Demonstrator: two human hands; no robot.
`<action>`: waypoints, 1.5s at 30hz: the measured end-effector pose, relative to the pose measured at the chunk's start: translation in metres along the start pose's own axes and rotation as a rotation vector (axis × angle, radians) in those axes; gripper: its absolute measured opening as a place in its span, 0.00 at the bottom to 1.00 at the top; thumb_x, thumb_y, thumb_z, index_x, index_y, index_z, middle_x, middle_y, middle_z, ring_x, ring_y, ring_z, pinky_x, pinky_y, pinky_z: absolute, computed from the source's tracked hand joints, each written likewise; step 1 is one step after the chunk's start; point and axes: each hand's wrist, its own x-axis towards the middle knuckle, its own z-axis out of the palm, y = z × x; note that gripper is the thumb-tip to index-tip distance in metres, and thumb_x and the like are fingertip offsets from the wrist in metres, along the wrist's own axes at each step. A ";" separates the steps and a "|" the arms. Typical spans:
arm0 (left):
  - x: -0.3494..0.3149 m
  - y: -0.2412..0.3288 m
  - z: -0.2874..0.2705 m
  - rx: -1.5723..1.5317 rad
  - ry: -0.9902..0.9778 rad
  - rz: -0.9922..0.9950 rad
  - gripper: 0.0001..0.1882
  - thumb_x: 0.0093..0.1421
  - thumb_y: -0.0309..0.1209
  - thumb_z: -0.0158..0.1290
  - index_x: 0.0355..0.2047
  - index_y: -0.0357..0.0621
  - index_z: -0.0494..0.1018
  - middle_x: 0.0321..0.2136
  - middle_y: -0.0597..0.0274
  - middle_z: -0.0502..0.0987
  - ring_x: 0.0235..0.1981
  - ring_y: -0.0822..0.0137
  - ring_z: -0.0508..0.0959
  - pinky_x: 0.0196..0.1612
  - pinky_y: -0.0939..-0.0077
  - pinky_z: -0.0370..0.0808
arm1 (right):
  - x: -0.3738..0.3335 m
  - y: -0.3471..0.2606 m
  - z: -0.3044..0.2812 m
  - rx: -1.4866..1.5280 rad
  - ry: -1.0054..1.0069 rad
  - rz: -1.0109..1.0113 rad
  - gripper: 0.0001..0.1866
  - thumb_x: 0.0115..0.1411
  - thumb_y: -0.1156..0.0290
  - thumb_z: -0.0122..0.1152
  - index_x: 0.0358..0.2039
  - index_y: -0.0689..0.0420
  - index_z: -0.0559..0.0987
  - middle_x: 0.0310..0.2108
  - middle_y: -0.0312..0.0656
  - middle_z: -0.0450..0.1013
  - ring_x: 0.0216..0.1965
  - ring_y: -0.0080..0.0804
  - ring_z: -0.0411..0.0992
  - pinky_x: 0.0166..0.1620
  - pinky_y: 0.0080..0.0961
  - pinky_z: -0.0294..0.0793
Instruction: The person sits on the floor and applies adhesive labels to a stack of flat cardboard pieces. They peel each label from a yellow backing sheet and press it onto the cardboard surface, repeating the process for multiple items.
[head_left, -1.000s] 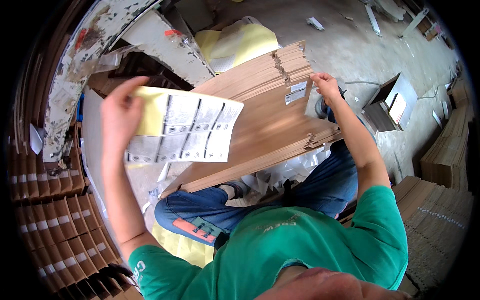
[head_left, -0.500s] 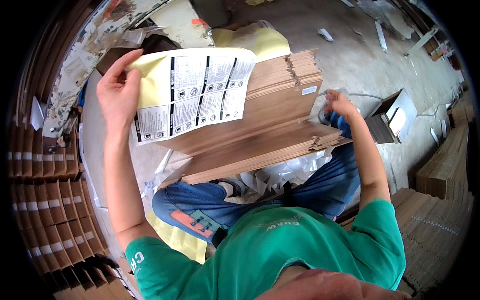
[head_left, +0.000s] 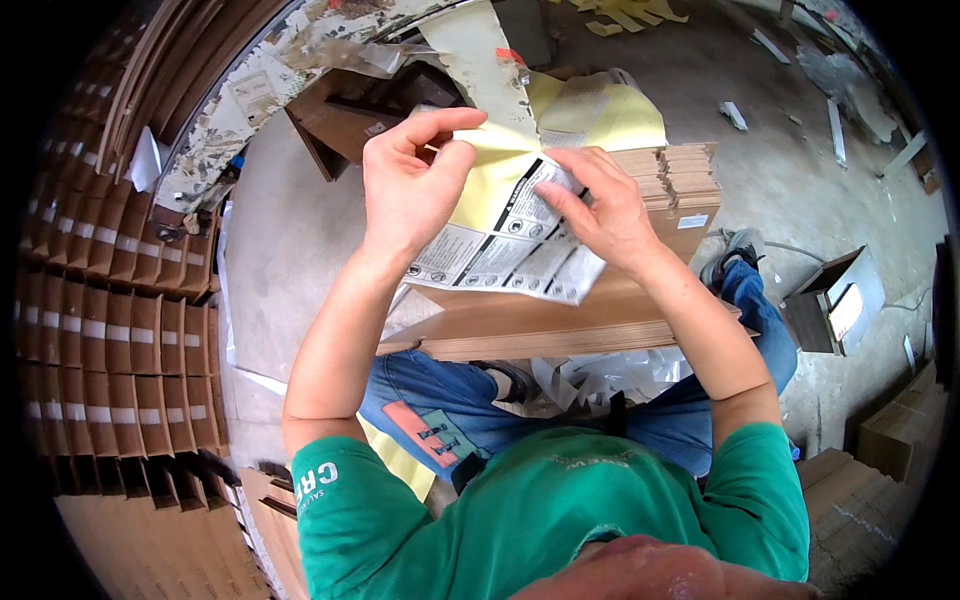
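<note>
A white sheet of printed labels [head_left: 468, 258] with black bars, small round symbols and a yellow backing [head_left: 485, 175] hangs in front of me, bent and creased. At its upper left edge, my left hand [head_left: 418, 175] pinches the yellow backing between thumb and fingers. My right hand [head_left: 608, 208] has thumb and fingers closed on the upper right of the printed side. Behind and below the sheet stands a stack of flat brown boards [head_left: 680, 185] bearing a small white tag. More brown boards [head_left: 560, 318] lie nearer, across my legs; the sheet hides part of them.
Yellow paper [head_left: 615, 120] lies beyond the stack. A grey metal box [head_left: 845, 300] with a cable stands on the floor at right. Divided brown racks [head_left: 120, 335] line the left side. Clear plastic strips [head_left: 610, 378] lie between my legs, and brown boards [head_left: 850, 510] are stacked at lower right.
My right hand has come from beside the boards to grip the sheet. The sheet, spread wide before, is now bent between both hands. The view has shifted left.
</note>
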 end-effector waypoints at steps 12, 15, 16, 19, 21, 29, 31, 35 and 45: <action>0.005 -0.003 0.016 0.731 -0.727 0.457 0.11 0.55 0.31 0.52 0.34 0.37 0.74 0.24 0.55 0.75 0.31 0.58 0.74 0.47 0.64 0.63 | -0.010 0.002 -0.035 0.289 -0.346 0.266 0.11 0.57 0.69 0.56 0.38 0.60 0.76 0.30 0.46 0.75 0.30 0.33 0.73 0.34 0.24 0.72; 0.014 -0.014 0.019 0.539 -0.776 0.272 0.11 0.57 0.32 0.50 0.31 0.33 0.73 0.20 0.53 0.73 0.22 0.61 0.72 0.32 0.71 0.68 | -0.013 0.000 -0.030 0.113 -0.176 0.078 0.11 0.55 0.72 0.58 0.39 0.58 0.76 0.31 0.45 0.75 0.32 0.37 0.73 0.33 0.25 0.73; 0.014 -0.014 0.020 0.502 -0.781 0.197 0.12 0.58 0.32 0.49 0.30 0.33 0.72 0.19 0.53 0.71 0.20 0.63 0.70 0.29 0.72 0.67 | -0.013 -0.001 -0.027 0.042 -0.112 -0.010 0.11 0.54 0.73 0.58 0.39 0.58 0.77 0.31 0.44 0.74 0.32 0.37 0.73 0.33 0.26 0.73; 0.017 -0.009 0.024 0.443 -0.811 -0.009 0.14 0.61 0.33 0.46 0.28 0.32 0.70 0.15 0.57 0.67 0.18 0.73 0.63 0.24 0.76 0.64 | -0.017 0.002 -0.019 -0.153 0.050 -0.228 0.13 0.48 0.78 0.60 0.37 0.59 0.77 0.31 0.41 0.72 0.32 0.37 0.72 0.32 0.27 0.74; 0.018 -0.013 0.025 0.444 -0.819 -0.093 0.14 0.61 0.33 0.46 0.27 0.32 0.70 0.15 0.57 0.66 0.18 0.73 0.63 0.23 0.76 0.64 | -0.020 0.004 -0.015 -0.240 0.064 -0.297 0.14 0.45 0.79 0.59 0.36 0.60 0.76 0.33 0.41 0.71 0.32 0.36 0.71 0.31 0.27 0.74; 0.020 -0.027 0.032 0.716 -0.794 0.126 0.13 0.58 0.33 0.46 0.25 0.35 0.71 0.19 0.56 0.72 0.22 0.65 0.70 0.26 0.72 0.65 | -0.033 0.001 -0.011 -0.239 0.028 -0.360 0.12 0.42 0.82 0.58 0.32 0.63 0.74 0.34 0.43 0.71 0.34 0.39 0.70 0.35 0.29 0.72; 0.020 -0.038 0.034 0.925 -0.763 0.385 0.11 0.57 0.32 0.46 0.24 0.37 0.72 0.22 0.56 0.75 0.25 0.62 0.74 0.28 0.70 0.66 | -0.039 -0.005 -0.015 -0.220 -0.024 -0.372 0.12 0.43 0.83 0.59 0.32 0.64 0.74 0.34 0.44 0.71 0.35 0.41 0.69 0.36 0.32 0.72; 0.028 -0.060 0.032 1.268 -0.736 0.537 0.07 0.51 0.30 0.48 0.24 0.42 0.74 0.25 0.57 0.75 0.30 0.62 0.76 0.31 0.68 0.69 | -0.055 -0.025 -0.028 -0.177 -0.074 -0.347 0.12 0.42 0.82 0.59 0.32 0.63 0.74 0.34 0.44 0.72 0.35 0.43 0.69 0.39 0.35 0.71; 0.007 -0.046 0.066 1.252 -1.309 0.583 0.07 0.44 0.34 0.57 0.21 0.45 0.75 0.23 0.57 0.77 0.27 0.60 0.78 0.27 0.68 0.73 | -0.140 0.178 -0.144 0.301 -0.085 1.016 0.06 0.50 0.78 0.63 0.28 0.59 0.74 0.25 0.33 0.74 0.27 0.16 0.70 0.31 0.13 0.68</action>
